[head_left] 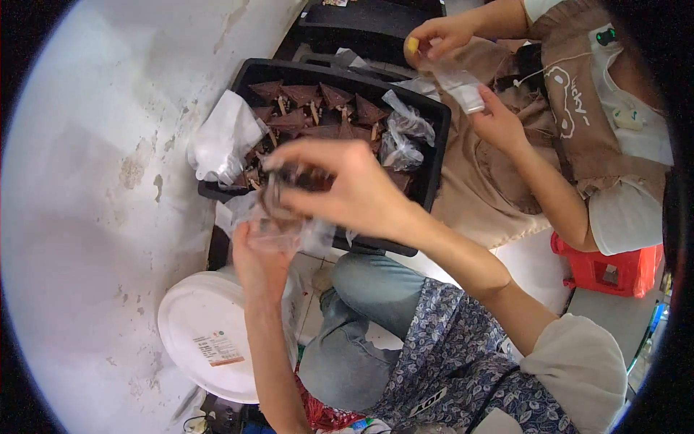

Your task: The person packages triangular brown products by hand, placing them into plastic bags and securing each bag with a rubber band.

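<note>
1. Two bare hands of the person work just in front of the near rim of a black tray [434, 155].
2. Right hand [354, 189] reaches in from the right, its fingers [303, 150] curled and pinched on a dark brown triangular piece [289, 184]; the piece sits under the fingertips, between thumb and forefinger, over the tray's near edge.
3. Left hand [259, 257] comes up from below, fingers closed on a clear plastic bag [289, 233]; the bag's crumpled film spreads above the thumb and out to the right, directly beneath the brown piece and touching it or nearly so. Whether the piece is already inside the bag's mouth cannot be told.
4. Inside the tray lie many more brown triangular pieces with pale sticks [314, 108], heaped toward the far edge and the middle.
5. More crumpled clear bags [405, 134] lie at the tray's right side; a white plastic bag [224, 137] hangs over its left edge.
6. Beyond the tray's far right corner, a co-worker in a brown apron [578, 108] holds a small clear packet [463, 87] between both hands.
7. Below the left forearm stands a white bucket lid [195, 325], beside the person's jeans-clad knee [369, 289].
8. At the right, near the co-worker, sits a red plastic stool [614, 267].
</note>
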A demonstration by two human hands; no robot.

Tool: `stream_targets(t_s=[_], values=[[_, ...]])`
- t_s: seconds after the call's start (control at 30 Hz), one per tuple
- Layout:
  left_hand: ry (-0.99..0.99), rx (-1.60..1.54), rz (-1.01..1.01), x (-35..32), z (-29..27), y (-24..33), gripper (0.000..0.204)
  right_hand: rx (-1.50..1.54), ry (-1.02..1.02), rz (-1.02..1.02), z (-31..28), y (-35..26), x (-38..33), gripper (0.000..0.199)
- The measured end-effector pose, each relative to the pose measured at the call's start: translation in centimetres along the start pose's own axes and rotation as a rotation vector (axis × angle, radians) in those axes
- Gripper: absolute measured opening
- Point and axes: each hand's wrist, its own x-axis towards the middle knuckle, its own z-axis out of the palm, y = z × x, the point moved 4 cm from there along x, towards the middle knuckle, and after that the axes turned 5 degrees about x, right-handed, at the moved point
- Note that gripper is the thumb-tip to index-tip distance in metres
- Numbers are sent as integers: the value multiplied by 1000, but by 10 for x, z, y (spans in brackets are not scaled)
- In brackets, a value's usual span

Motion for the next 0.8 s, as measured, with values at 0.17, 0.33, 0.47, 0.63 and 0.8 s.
stream_targets(t_s=[0.17, 0.33, 0.47, 0.63, 0.8], values=[[-262, 39, 54, 15, -2, -14, 40, -267, -91, -45, 39, 14, -30, 38], [41, -177, -74, 16, -11, -17, 40, -309, 190, 158, -3, 24, -36, 42], [36, -166, -13, 21, -15, -13, 41, -407, 112, 453, 17, 41, -49, 32], [21, -117, 32, 28, -8, -14, 43, -23, 70, 476, 27, 71, -52, 22], [288, 444, 227, 36, -15, 9, 31, 114, 317, 336, 1, 67, -43, 14]])
